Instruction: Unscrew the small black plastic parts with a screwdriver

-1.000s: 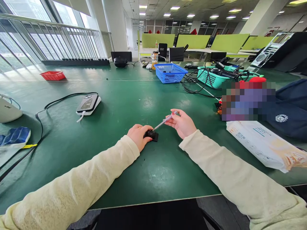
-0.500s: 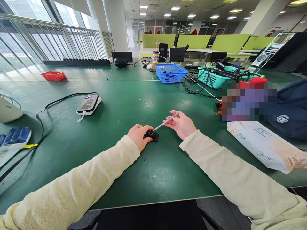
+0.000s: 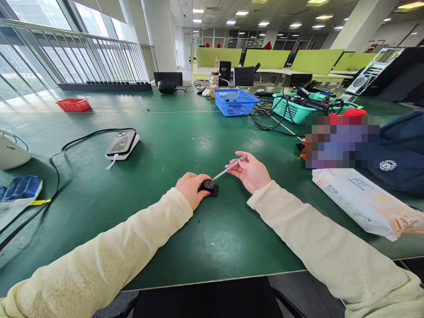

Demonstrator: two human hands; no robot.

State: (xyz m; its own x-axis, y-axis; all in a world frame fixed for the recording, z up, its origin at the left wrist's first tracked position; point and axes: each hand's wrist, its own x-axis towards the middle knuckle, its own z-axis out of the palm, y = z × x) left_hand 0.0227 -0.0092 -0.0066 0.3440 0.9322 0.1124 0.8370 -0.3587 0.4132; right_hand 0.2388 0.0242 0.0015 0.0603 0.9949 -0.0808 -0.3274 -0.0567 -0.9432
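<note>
My left hand (image 3: 192,189) is closed round the left side of a small black part (image 3: 208,187) on the green table (image 3: 165,154); the part looks like a plastic block with a flat base, and its exact kind is too small to tell. In my right hand (image 3: 253,173) is a screwdriver (image 3: 228,168) with a clear, purplish handle, gripped between thumb and fingers. Its thin metal shaft slants down to the left, and the tip meets the top of the black part. Whether a screw sits under the tip cannot be made out.
A phone (image 3: 121,143) on a white stand lies to the left beside a black cable. Further back are a red tray (image 3: 73,105), a blue basket (image 3: 236,102) and a teal basket (image 3: 288,109) with tangled cables. A white packet (image 3: 361,198) lies at right, near a dark blue bag (image 3: 402,154).
Both hands, the screwdriver and the black part keep almost the same position. The view has shifted very slightly.
</note>
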